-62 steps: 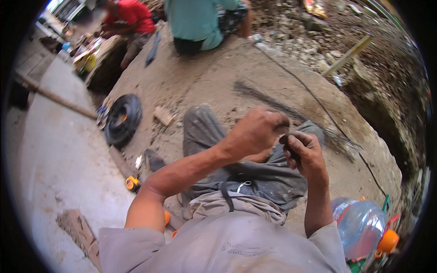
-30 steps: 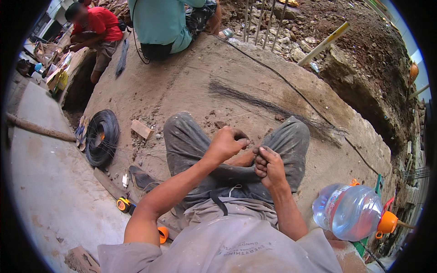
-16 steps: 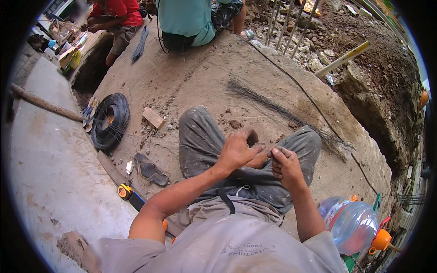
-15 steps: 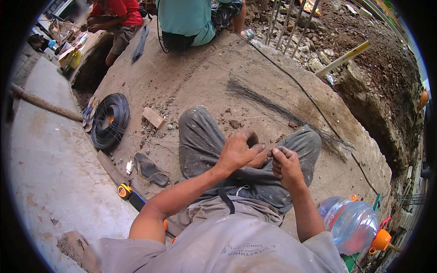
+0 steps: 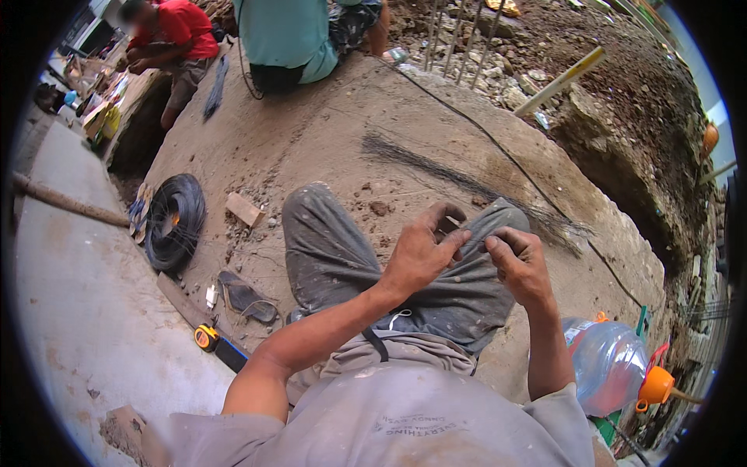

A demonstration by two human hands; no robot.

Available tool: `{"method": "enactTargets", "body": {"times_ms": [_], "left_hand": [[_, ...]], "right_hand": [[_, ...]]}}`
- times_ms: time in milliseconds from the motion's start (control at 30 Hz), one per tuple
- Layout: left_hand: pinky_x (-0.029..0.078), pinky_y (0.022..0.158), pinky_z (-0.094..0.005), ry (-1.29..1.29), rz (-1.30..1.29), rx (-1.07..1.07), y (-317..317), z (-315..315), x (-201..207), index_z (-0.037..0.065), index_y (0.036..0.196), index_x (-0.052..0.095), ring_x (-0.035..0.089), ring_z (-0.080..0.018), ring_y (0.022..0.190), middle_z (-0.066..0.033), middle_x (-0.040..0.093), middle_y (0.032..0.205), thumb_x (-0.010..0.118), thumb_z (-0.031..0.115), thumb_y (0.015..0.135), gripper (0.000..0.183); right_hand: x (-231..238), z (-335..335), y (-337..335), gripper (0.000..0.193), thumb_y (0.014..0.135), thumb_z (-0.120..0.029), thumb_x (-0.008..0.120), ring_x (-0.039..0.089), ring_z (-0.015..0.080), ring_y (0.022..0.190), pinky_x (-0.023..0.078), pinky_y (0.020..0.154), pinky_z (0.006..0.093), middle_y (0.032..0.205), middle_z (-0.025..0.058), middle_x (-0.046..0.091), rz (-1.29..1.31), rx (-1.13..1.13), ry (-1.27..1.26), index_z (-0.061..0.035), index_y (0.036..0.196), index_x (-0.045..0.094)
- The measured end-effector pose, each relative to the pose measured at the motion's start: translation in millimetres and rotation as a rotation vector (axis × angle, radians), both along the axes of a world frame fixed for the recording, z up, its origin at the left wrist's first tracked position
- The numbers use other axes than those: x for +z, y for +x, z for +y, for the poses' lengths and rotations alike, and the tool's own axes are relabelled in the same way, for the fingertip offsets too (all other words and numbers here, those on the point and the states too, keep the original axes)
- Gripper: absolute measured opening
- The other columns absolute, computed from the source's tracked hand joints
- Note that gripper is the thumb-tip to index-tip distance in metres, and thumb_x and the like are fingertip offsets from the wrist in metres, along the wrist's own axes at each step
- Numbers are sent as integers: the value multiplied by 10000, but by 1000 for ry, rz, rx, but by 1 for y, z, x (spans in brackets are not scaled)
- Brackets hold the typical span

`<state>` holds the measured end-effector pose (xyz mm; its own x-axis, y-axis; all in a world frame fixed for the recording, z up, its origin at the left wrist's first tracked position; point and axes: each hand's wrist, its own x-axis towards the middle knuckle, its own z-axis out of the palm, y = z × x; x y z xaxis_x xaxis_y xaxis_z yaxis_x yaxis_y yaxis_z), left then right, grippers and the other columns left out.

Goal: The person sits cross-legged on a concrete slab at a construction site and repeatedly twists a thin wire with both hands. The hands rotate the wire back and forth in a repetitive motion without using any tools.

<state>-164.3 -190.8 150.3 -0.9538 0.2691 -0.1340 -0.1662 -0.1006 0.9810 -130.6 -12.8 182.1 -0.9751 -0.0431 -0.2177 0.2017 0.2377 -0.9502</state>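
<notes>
Above my grey-trousered lap, my left hand (image 5: 428,247) is curled, its thumb and fingertips pressed together. My right hand (image 5: 520,265) pinches with thumb and forefinger a short way to its right. Whatever the fingertips hold is too thin to make out. Beyond the hands, a bundle of thin dark wires (image 5: 445,177) lies spread on the concrete slab, its near end by my right knee. A coil of dark wire (image 5: 177,222) rests at the left, away from both hands.
Left lie a brick piece (image 5: 245,210), a sandal (image 5: 247,299) and a tape measure (image 5: 207,338). A large clear plastic bottle (image 5: 611,366) is at my right. A black cable (image 5: 498,144) crosses the slab. Two people sit at the far edge, near upright steel bars (image 5: 459,47).
Both hands have shifted right, and the gap between them has widened. My right hand now sits farther from the left. The whole view has moved slightly, with the surroundings sliding left.
</notes>
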Motion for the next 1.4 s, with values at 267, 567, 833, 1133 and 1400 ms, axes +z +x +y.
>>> {"method": "enactTargets", "body": {"times_ms": [267, 567, 833, 1133, 1400], "left_hand": [[485, 598, -292, -455, 446, -242, -1, -14, 2, -2, 976, 653, 631, -162, 664, -112, 647, 822, 680, 134, 820, 209], [496, 633, -342, -477, 608, -274, 1, -16, -3, 24, 943, 684, 645, -253, 718, -107, 636, 829, 684, 79, 762, 190], [510, 548, -389, -880, 867, -283, 5, -23, -4, 70, 968, 642, 633, -300, 641, -111, 570, 832, 688, 212, 785, 236], [512, 542, -382, -848, 913, -321, 4, -35, -14, 77, 925, 644, 638, -295, 662, -104, 572, 864, 643, 274, 844, 213], [525, 580, -384, -1054, 786, -560, -1, -40, -18, 93, 932, 672, 670, -292, 733, -92, 634, 938, 606, 219, 830, 175]], "right_hand": [[-8, 14, 4, 226, 886, -152, 610, 428, 45, 602, 346, 524, 241, 619, -24, 507, 27, 72, 58, 53, 789, 613], [-4, 15, 1, 175, 846, -107, 627, 509, 86, 624, 416, 573, 264, 655, 59, 604, 177, 266, 165, 68, 846, 635], [7, 10, -6, 193, 852, -115, 606, 559, 127, 665, 451, 628, 297, 721, 119, 641, 37, 394, 267, 73, 882, 637], [-3, 7, -10, 176, 837, -120, 609, 579, 178, 608, 458, 612, 318, 665, 128, 634, -1, 516, 244, 48, 847, 658], [-27, -18, 10, 104, 752, -105, 608, 640, 280, 617, 478, 539, 401, 615, 101, 598, 514, 607, 912, -70, 665, 562]]}}
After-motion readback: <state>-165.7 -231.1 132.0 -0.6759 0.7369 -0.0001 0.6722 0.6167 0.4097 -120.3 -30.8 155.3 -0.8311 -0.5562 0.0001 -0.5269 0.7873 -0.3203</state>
